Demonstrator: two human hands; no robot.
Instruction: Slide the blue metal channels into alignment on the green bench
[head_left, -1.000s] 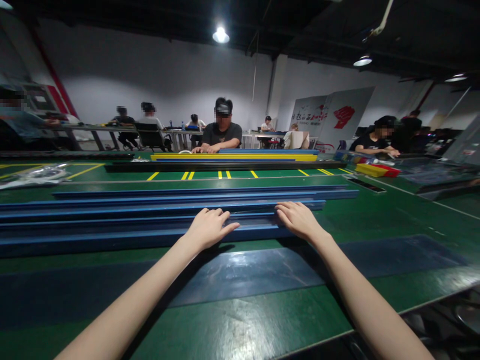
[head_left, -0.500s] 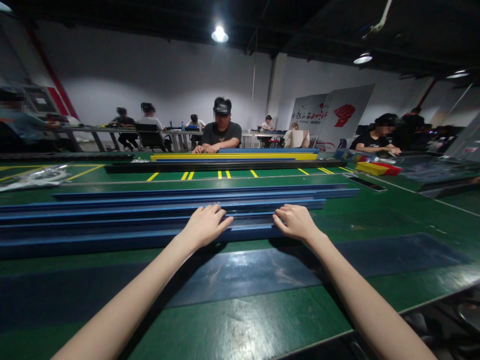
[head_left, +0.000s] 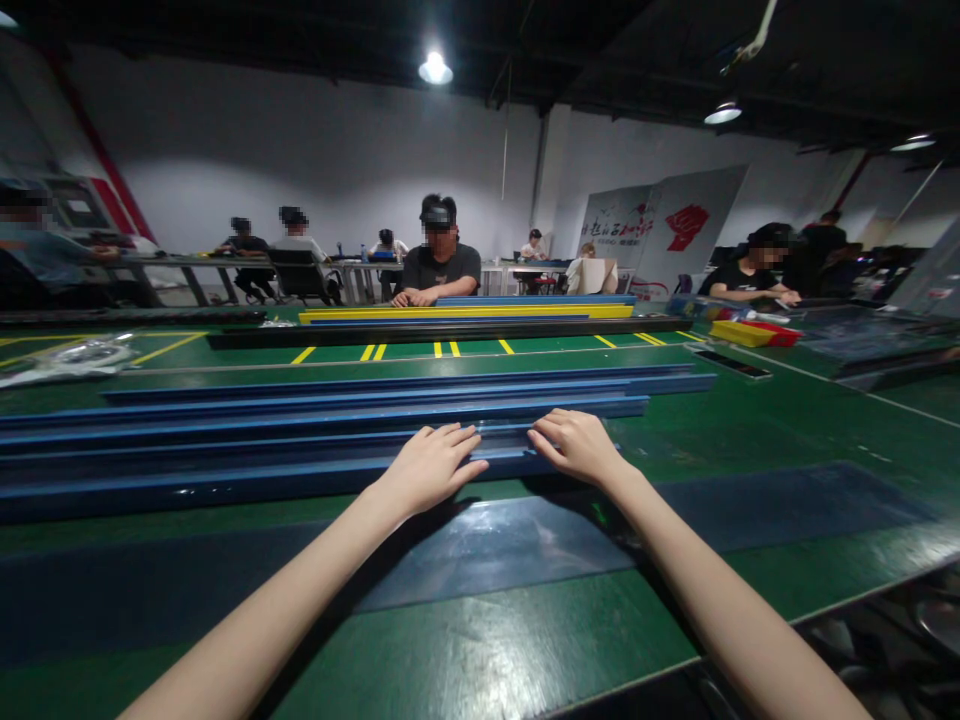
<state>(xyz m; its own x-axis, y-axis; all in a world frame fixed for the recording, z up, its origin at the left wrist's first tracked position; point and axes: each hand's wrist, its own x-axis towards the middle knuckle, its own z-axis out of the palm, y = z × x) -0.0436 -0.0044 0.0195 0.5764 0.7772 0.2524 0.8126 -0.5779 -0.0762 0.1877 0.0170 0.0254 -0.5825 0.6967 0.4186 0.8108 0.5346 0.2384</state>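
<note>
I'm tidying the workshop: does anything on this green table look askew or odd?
Mildly: the blue strips have staggered right ends, though that may be intended. A dark, phone-like slab lies slantwise near the yellow tray, looking unrelated. No spill or damage stands out.

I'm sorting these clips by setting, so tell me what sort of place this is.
Probably a workshop or small factory floor: long blue rails lie on a big green table marked with yellow lines, and several people are at tables further back.
</note>
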